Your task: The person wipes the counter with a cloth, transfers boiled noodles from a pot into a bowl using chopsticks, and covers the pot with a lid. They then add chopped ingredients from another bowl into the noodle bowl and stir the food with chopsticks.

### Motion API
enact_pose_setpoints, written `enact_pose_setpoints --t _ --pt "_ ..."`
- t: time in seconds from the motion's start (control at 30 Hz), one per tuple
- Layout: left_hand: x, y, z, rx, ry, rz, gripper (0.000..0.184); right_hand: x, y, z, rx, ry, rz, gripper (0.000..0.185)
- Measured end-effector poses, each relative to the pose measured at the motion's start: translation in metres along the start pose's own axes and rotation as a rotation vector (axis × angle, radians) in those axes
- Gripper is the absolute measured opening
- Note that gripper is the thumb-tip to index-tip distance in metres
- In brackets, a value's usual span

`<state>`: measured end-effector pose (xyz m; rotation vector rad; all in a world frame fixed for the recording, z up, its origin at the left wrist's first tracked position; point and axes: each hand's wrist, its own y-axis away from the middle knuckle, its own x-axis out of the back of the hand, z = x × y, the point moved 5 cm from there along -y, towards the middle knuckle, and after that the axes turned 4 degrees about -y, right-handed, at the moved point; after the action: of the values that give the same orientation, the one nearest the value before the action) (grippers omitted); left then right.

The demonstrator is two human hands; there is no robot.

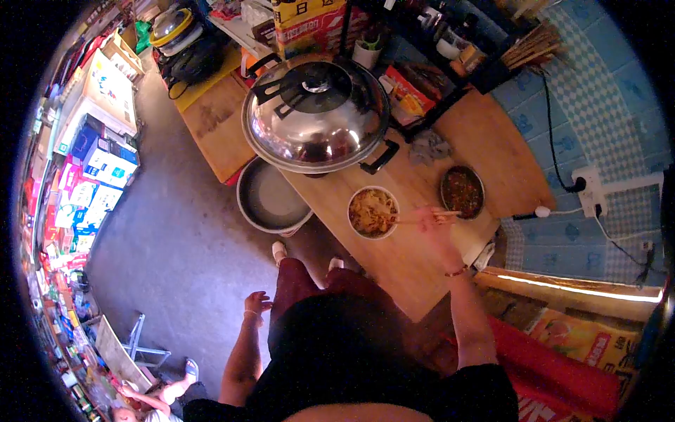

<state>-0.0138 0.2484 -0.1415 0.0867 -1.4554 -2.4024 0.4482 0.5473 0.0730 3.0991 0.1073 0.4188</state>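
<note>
My right hand (437, 231) grips a pair of chopsticks (408, 219) over the wooden table. Their tips reach into a white bowl (397, 209) of orange-brown food, while the back ends point towards a dark oval dish (463, 216) of sauce-like food with red and green bits. A beaded bracelet circles the right wrist. Down beside my leg hangs my left hand (258, 304), fingers loosely bent and apart, with nothing visible in it.
A large lidded steel pot (316, 133) stands on the table (415, 274). A wide pan (247, 211) is low beside the table. Crumpled cloth or paper (429, 148) lies near the rack. Another person (158, 401) sits at lower left. A power strip (590, 190) hangs by the wall.
</note>
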Motion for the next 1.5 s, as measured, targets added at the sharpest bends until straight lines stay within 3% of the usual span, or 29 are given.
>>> enact_pose_setpoints --t 0.07,0.13,0.17,0.23,0.27,0.33,0.57,0.63,0.7,0.77,0.87,0.97,1.17,1.23,1.27,1.33,1.37,1.43,1.47,1.5 --pt "0.0 0.0 -0.005 0.003 0.012 0.007 0.043 0.003 0.0 0.007 -0.131 -0.143 0.038 0.022" --pt "-0.003 0.005 0.001 -0.017 -0.011 -0.007 0.041 0.005 0.002 0.018 -0.248 0.184 0.226 0.026" --pt "-0.005 0.008 0.003 -0.017 -0.007 -0.003 0.041 -0.003 0.002 0.029 -0.245 0.182 0.221 0.026" --pt "-0.005 0.014 0.009 -0.057 0.002 0.027 0.038 -0.015 0.006 0.068 -0.269 -0.329 0.366 0.033" --pt "-0.002 0.013 0.008 -0.059 -0.002 0.031 0.038 -0.017 0.004 0.087 -0.27 -0.334 0.366 0.033" --pt "0.001 0.006 0.006 -0.085 0.069 -0.057 0.035 -0.014 0.009 0.131 -0.493 -0.392 0.525 0.038" --pt "0.004 0.012 0.004 -0.094 -0.003 0.009 0.035 -0.02 0.026 0.161 -0.574 -0.733 0.535 0.039" --pt "0.004 0.014 0.004 -0.064 0.011 0.019 0.035 -0.022 0.032 0.177 -0.596 -0.993 0.681 0.036" --pt "0.002 0.016 0.009 -0.023 0.079 0.03 0.029 -0.012 0.034 0.225 -0.594 -1.026 0.716 0.035" --pt "0.002 0.016 0.006 0.018 0.149 0.044 0.024 -0.012 0.04 0.227 -0.593 -1.059 0.748 0.033" --pt "0.002 0.009 0.002 -0.038 -0.009 -0.02 0.038 -0.022 0.052 0.176 -0.555 -1.208 0.713 0.031" --pt "0.001 0.01 0.007 -0.077 -0.136 -0.023 0.041 -0.021 0.049 0.191 -0.479 -1.234 0.524 0.029" --pt "-0.005 0.011 0.015 0.02 0.042 -0.015 0.032 -0.014 0.046 0.14 -0.526 -1.207 0.761 0.025" --pt "-0.006 0.007 0.012 -0.044 0.036 0.001 0.03 -0.01 0.037 0.124 -0.452 -1.135 0.58 0.023" --pt "-0.006 0.006 0.01 -0.043 0.038 0.0 0.03 -0.01 0.033 0.119 -0.452 -1.132 0.579 0.023" --pt "-0.006 0.004 0.006 -0.046 0.055 -0.017 0.03 -0.008 0.018 0.101 -0.352 -0.749 0.567 0.018" --pt "-0.007 0.002 0.004 -0.044 0.055 -0.019 0.03 -0.015 0.014 0.106 -0.353 -0.747 0.568 0.018" --pt "-0.008 0.0 0.001 -0.018 0.055 -0.013 0.03 -0.053 -0.004 0.099 -0.046 0.052 -0.02 0.017" --pt "-0.008 0.0 0.0 -0.016 0.054 -0.014 0.03 -0.06 -0.007 0.097 -0.047 0.053 -0.019 0.017" --pt "-0.01 0.003 0.005 -0.027 0.058 -0.035 0.029 -0.073 -0.01 0.068 0.175 0.342 -0.089 0.017"
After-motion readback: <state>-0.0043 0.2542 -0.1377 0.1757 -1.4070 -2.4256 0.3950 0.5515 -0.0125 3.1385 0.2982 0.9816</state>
